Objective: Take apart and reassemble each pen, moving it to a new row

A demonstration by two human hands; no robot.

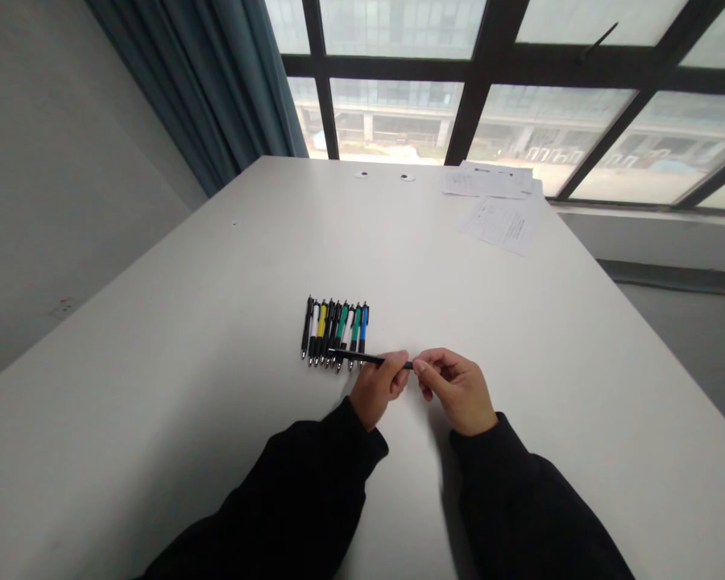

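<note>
A black pen (358, 355) is held crosswise above the table, one end pointing left over a row of pens. Around its middle my left hand (382, 385) is closed. The fingertips of my right hand (457, 388) pinch its right end; what exactly they grip there is too small to make out. Beneath the pen's left end lie several click pens side by side, tips toward me: a yellow pen (322, 321), a blue pen (364, 322), a black pen (306, 329) at the left edge, and white, green and other black ones.
The white table (157, 362) stretches to a dark-framed window (399, 68). Printed papers (501, 221) lie at its far right corner. Two small oval pieces (407, 177) sit along the far edge. A blue curtain (217, 80) hangs at the back left.
</note>
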